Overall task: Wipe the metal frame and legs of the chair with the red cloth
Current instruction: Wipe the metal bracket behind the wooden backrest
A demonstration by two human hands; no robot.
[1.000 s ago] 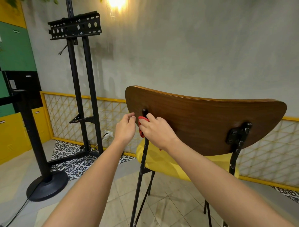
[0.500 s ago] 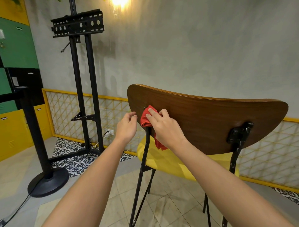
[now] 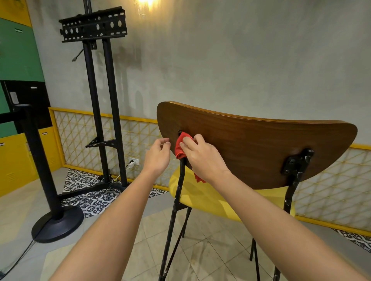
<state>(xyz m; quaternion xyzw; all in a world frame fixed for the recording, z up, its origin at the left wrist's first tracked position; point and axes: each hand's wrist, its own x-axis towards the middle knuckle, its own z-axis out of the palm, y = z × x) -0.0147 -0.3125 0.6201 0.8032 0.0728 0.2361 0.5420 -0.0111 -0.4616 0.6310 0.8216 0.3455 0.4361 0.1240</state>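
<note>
Clamped red cloth [image 3: 181, 147] on frame [image 3: 178, 192] with right hand [image 3: 202, 158] | noted left hand [image 3: 158, 157] slack, empty | judged cloth limp; grip bunched.

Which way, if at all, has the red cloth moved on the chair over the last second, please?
Yes: the red cloth has crept slightly up the wooden backrest, onto the frame's left bracket, under the right hand.

Black TV mount stand [image 3: 93, 100] at ten o'clock; round-based black pole [image 3: 41, 160] at eight; wall lamp [image 3: 148, 1] at twelve
</note>
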